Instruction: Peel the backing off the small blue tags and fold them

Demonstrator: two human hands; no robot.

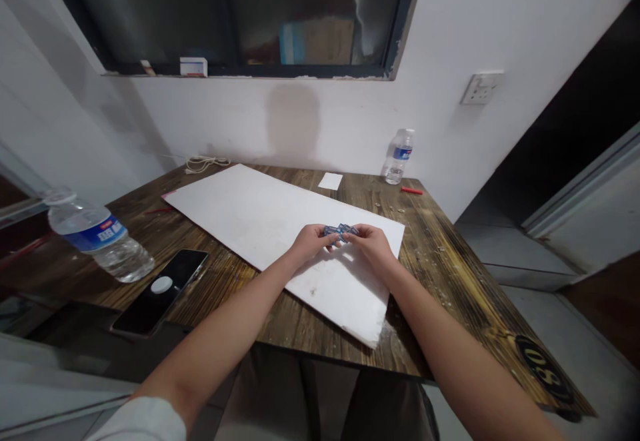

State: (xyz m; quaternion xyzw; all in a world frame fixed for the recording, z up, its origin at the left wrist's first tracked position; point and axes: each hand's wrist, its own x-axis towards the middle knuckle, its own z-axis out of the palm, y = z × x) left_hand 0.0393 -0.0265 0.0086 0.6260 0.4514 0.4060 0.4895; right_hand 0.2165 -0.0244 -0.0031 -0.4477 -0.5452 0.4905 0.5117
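Both hands meet over the right part of a white board [240, 208] that lies slantwise on the wooden table. Between them are small, flat, blue-patterned pieces [341, 232] that look like cards; their exact kind and number are too small to make out. My left hand [311, 242] pinches the left side of these pieces between thumb and fingers. On the right side, my right hand [369, 241] grips them in the same way. The pieces are held a little above the board, and the fingertips partly cover them.
A water bottle [100, 234] and a black phone [160, 292] with a white disc on it are at the left. Toward the wall are a white cable [206, 163], a white paper [331, 181], a second bottle [400, 156] and a red stick [412, 190]. The wooden table [440, 261] ends at the right.
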